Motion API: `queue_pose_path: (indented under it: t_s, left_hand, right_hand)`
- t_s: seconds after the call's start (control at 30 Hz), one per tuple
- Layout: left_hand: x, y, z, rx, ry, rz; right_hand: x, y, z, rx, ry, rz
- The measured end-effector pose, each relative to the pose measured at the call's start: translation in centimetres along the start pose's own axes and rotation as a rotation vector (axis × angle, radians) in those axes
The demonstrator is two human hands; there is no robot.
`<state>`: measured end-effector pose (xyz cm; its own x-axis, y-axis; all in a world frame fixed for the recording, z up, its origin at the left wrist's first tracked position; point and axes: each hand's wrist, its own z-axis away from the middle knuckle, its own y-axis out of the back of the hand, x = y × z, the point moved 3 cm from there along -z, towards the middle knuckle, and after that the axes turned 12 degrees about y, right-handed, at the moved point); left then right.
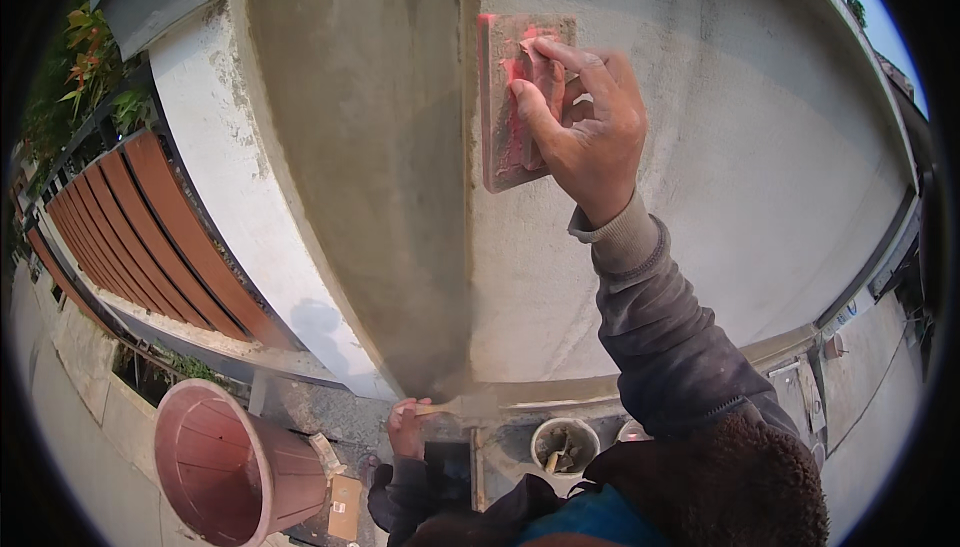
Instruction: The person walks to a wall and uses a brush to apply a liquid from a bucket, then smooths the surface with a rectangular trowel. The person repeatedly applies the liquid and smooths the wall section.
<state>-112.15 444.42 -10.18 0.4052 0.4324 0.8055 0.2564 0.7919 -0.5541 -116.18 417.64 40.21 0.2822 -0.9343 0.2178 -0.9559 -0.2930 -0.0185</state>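
My right hand (592, 117) is raised and closed round the handle of a red plastering float (497, 137). Grey mortar cakes the float, and its flat side faces the pale plastered wall (720, 177), beside the inner corner. Low down near the wall's foot, my left hand (406, 429) grips the light wooden handle of a brush (432, 409). The brush's wide head is blurred and points right. To the left of the float stands a darker, damp-looking plastered strip (360, 127) of the pillar.
A large reddish plastic bucket (215, 467) stands at the lower left, with a piece of cardboard (344, 507) near it. A small white bucket (565, 445) with tools or scraps sits below the wall. Brown fence slats (150, 237) run along the far left.
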Motion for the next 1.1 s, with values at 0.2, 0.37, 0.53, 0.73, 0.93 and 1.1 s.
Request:
queue_pose_path:
  t_s: [0.2, 0.37, 0.53, 0.73, 0.93, 1.1]
  left_hand:
    - [-0.8, 5.8, -3.8, -0.014, -0.089, -0.356]
    - [1.3, 7.1, -4.4, 0.0, -0.076, -0.343]
    - [2.2, 8.1, -5.2, 0.02, -0.062, -0.33]
    - [2.6, 10.3, -5.1, 0.047, -0.1, -0.382]
    - [1.6, 10.7, -5.4, 0.047, -0.091, -0.355]
    - [1.7, 10.8, -4.9, 0.039, -0.063, -0.385]
  right_hand:
    - [-1.0, -4.5, -3.5, 0.081, 0.108, 0.255]
    - [-0.6, -7.1, -5.4, 0.077, 0.165, 0.415]
    - [-4.2, -11.5, -1.7, -0.087, 0.18, 0.331]
    - [-2.8, -6.7, -10.3, 0.107, 0.353, 0.463]
    - [-0.2, -7.0, -15.3, -0.054, 0.136, 0.46]
    - [-4.4, -10.7, 2.1, -0.378, 0.366, 0.298]
